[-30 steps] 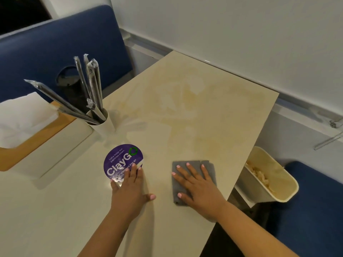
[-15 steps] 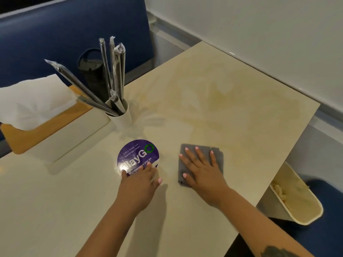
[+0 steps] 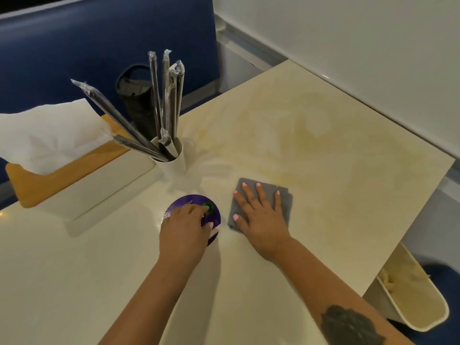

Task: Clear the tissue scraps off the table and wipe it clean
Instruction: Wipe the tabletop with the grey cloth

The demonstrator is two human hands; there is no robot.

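My right hand (image 3: 261, 215) lies flat, fingers straight, pressing the cloth (image 3: 283, 200) onto the table (image 3: 336, 158). My left hand (image 3: 185, 227) covers the purple disc (image 3: 214, 215); its grip I cannot tell.

A folded grey wiping cloth (image 3: 283, 199) lies flat on the cream, faintly yellow-stained tabletop (image 3: 336, 170), roughly square, its far corner pointing toward the middle of the table, most of its near half covered by a spread palm. The tabletop is glossy and rectangular, with pale smeared streaks across its far half. An off-white plastic bin (image 3: 423, 317) hangs at the table's right edge, with crumpled tissue scraps (image 3: 390, 282) inside.
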